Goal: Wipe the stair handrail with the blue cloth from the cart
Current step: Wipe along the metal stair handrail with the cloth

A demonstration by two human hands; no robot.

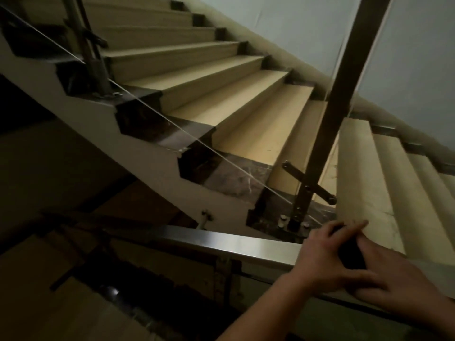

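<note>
The steel handrail [221, 238] runs from the middle left down to the lower right. Both my hands meet on it at the lower right. A dark cloth [350, 254] sits bunched on the rail between them; its colour does not show in the dim light. My left hand [322, 257] reaches in from the bottom centre, fingers curled over the cloth's far side. My right hand [398, 276] comes in from the right, with thumb and fingers around the cloth's near side. Most of the cloth is hidden under the hands.
A flight of beige steps [246, 114] rises to the upper left behind a glass panel. A dark metal baluster post [344, 94] stands just beyond my hands, bolted at its base. A darker lower flight drops away at the bottom left. A pale wall [307, 25] lies on the right.
</note>
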